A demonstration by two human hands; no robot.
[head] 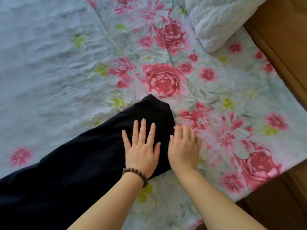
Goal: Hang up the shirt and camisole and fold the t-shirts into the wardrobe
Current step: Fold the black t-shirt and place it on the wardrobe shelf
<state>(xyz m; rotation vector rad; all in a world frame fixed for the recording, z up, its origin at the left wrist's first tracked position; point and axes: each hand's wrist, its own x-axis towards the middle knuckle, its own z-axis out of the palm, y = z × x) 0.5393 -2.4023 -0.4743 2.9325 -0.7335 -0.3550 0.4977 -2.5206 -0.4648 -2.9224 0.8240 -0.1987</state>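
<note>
Folding a dark t-shirt (79,163) on the flowered bed (49,63): left hand (141,146) presses it flat, fingers spread; right hand (183,146) curls at its right edge, grip unclear. Next likely needs lifting that edge over.

The t-shirt (74,171) was plain and very dark, either navy or black. The sheet (49,63) was pale blue-white, plain at the left and printed toward the right with large pink and red roses, small pink daisy-like blooms, yellow-green blossoms and grey-green leaves. The quilt (219,19) was white. The bracelet (135,175) had dark brown beads. The wood (285,39) was orange-brown.
</note>
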